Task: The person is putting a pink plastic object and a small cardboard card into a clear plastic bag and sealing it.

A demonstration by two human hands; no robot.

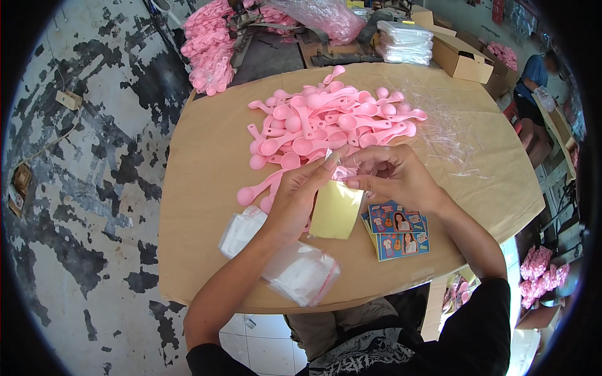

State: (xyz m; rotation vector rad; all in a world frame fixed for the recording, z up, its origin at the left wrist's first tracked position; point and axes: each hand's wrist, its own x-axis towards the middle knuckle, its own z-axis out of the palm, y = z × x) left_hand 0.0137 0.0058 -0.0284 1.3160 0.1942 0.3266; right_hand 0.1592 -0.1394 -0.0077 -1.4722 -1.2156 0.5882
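Note:
Between my hands is a small clear plastic bag with a pale yellow card [336, 212] in it, hanging upright over the table's middle. My left hand [303, 191] pinches the bag's upper left edge. At its upper right, my right hand [396, 174] has thumb and fingers closed on the bag's mouth. A heap of pink plastic measuring spoons [307, 119] lies just beyond both hands. Beneath my left forearm are stacks of clear plastic bags [301, 272]. Blue printed cards [402, 245] with yellow backs are piled near my right wrist.
Thin clear plastic strips [448, 138] are scattered on the brown-covered table [200, 188], right of the spoons. Behind it stand packed bags of pink spoons [210, 50], a stack of clear plastic packs [405, 42] and an open cardboard box [461, 56]. Another person [533, 81] sits at far right.

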